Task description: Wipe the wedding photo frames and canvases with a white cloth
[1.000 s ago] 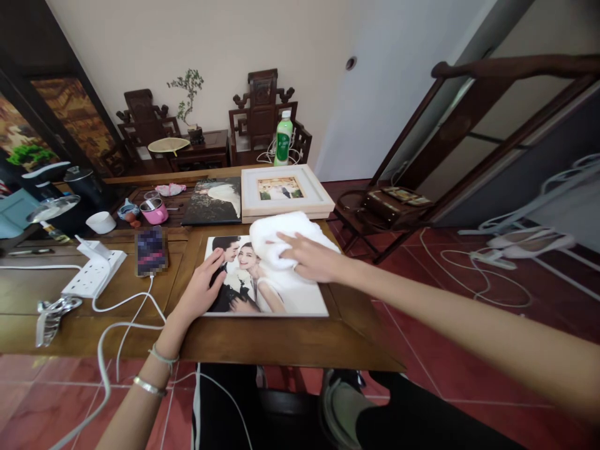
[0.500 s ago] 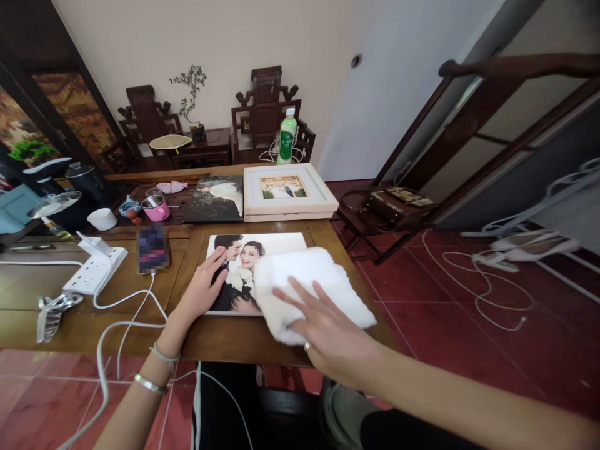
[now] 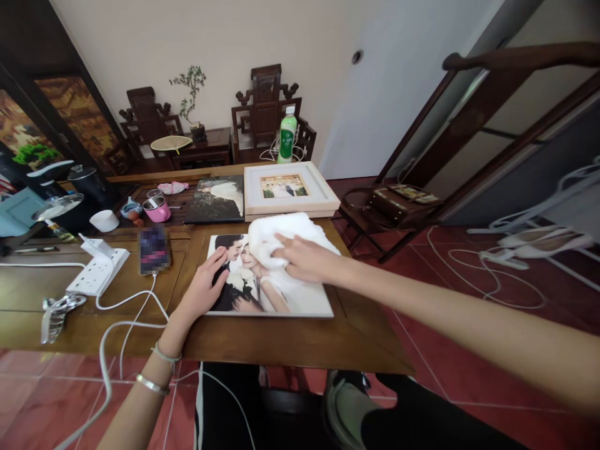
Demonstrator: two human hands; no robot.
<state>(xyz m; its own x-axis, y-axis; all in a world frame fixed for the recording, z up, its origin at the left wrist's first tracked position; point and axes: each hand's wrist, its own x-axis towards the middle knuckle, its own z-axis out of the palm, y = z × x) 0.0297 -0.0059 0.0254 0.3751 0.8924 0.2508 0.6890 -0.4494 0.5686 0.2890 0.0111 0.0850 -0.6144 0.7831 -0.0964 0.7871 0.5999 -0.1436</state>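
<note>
A flat photo print [image 3: 234, 289] of a couple lies on the wooden table in front of me. My left hand [image 3: 205, 282] rests open on its left side, fingers stretched over the picture. In my right hand [image 3: 307, 257] is a fluffy white cloth [image 3: 300, 230], bunched a little under the fingers. The cloth covers the print's upper right part and reaches past its far edge. Part of the right hand's fingers is sunk in the cloth and hard to see.
Behind the print are a pale wooden picture frame [image 3: 323, 190] and a dark photo panel [image 3: 210, 209]. Leftward are a phone [image 3: 154, 250], a power strip [image 3: 100, 272], white cables, a silver hair claw [image 3: 59, 315] and a pink cup [image 3: 157, 210]. A green bottle [image 3: 287, 137] stands farther back.
My right hand has moved the white cloth away from me, from the print's near right corner to its far edge, uncovering the lower right part. My left hand has stayed in place.
</note>
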